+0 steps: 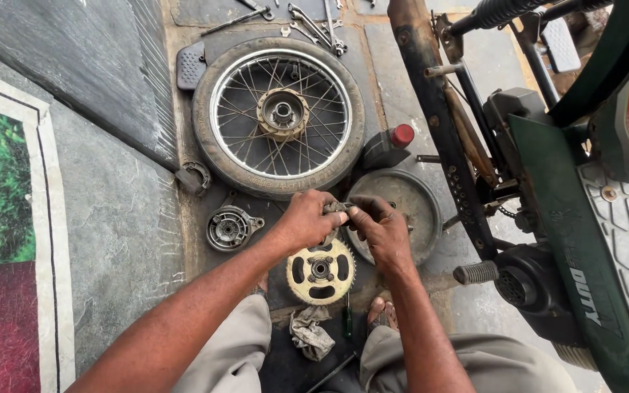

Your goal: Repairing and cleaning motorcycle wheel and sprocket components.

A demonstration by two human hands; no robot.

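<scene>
Both hands — left hand (306, 220), right hand (381, 231) — have their fingers curled tight around a small metal part (336, 208) just above the sprocket (321, 271), near the spoked wheel (279, 115).

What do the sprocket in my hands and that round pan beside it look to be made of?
Sprocket: looks like metal with a worn yellowish coating, dull and grimy, teeth cut around its rim. Round pan: probably thin sheet metal, grey and oil-stained, with a rolled rim.
</scene>
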